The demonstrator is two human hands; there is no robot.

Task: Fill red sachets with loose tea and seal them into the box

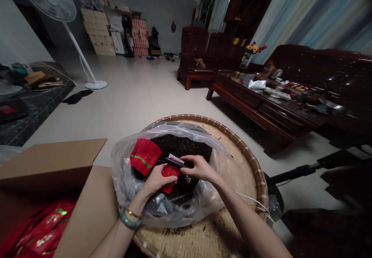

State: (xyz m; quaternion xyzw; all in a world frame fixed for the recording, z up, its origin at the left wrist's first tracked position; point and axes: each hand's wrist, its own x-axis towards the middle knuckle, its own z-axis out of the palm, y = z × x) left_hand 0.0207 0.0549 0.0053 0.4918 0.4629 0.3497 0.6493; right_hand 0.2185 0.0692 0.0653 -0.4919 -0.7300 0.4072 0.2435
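My left hand [157, 179] grips a small red packet [169, 172] over a clear plastic bag [128, 180] of dark loose tea [183, 146]. My right hand [199, 167] pinches a small black scoop-like object [176, 161] at the packet's top. Both hands are closed. A banded stack of red packets [144, 155] lies on the tea at the left. The bag rests on a round woven bamboo tray [250, 165].
An open cardboard box [49, 165] with several red packets [43, 231] stands at the left. A dark wooden table [261, 103] and sofa are at the right, a standing fan [58, 2] at the back left, and stacked cartons [99, 29] by the far wall.
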